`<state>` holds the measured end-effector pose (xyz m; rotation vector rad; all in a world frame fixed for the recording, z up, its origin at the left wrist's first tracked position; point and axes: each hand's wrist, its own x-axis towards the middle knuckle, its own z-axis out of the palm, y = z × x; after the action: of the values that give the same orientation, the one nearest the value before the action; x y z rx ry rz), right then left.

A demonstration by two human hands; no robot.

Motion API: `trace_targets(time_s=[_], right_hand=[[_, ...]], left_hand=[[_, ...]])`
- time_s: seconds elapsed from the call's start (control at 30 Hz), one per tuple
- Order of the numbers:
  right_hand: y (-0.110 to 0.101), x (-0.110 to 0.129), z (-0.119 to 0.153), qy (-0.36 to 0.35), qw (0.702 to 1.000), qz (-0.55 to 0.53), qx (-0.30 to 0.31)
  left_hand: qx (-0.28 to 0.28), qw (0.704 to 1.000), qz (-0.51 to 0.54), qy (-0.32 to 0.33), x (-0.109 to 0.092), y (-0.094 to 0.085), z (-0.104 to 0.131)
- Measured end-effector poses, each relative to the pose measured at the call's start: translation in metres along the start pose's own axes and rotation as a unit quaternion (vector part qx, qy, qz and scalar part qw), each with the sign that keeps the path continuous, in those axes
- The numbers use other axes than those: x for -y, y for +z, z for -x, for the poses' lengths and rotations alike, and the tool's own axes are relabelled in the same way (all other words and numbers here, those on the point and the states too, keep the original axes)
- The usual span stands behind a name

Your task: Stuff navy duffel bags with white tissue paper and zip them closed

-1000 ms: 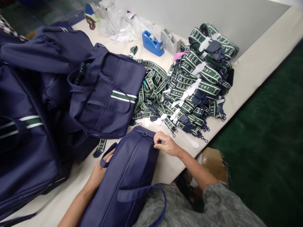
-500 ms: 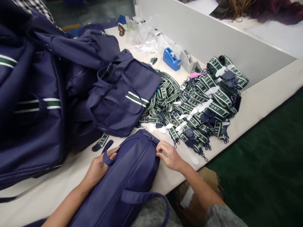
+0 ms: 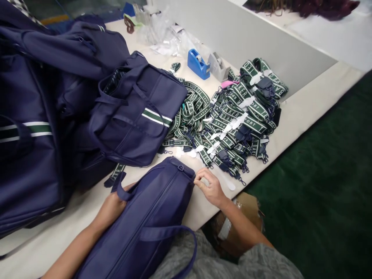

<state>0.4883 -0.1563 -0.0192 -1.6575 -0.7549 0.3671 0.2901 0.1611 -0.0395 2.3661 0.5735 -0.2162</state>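
A navy bag (image 3: pixel 145 209) with a long zip lies lengthwise in front of me, a small ring near its far end. On its left side is my left hand (image 3: pixel 114 205), the fingers partly hidden behind the handle loop and the bag's edge. My right hand (image 3: pixel 209 186) is closed in a pinch at the far right corner of the bag; whatever is between thumb and finger is too small to make out. Just beyond the bag lies a pile of green and white lettered straps (image 3: pixel 232 120) with metal clips.
More navy bags (image 3: pixel 139 112) with green and white stripes are heaped at the left. Behind the straps stand a blue tape dispenser (image 3: pixel 198 64) and a grey one (image 3: pixel 217 68), near clear plastic wrapping (image 3: pixel 168 38). A cardboard box (image 3: pixel 247 211) is below the table edge at the right.
The view has shifted, so the table items appear further left. My right hand has come slightly away from the bag's side, still pinched. My left hand has slid slightly back along the bag.
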Motion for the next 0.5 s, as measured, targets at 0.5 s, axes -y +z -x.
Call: trace_targets(time_s=[0.5], right_hand=[[-0.006,-0.025,-0.06,0.13,0.979,-0.101,0.124]], left_hand=[[0.068,0.992,0.076,0.069,0.0,0.001,0.021]])
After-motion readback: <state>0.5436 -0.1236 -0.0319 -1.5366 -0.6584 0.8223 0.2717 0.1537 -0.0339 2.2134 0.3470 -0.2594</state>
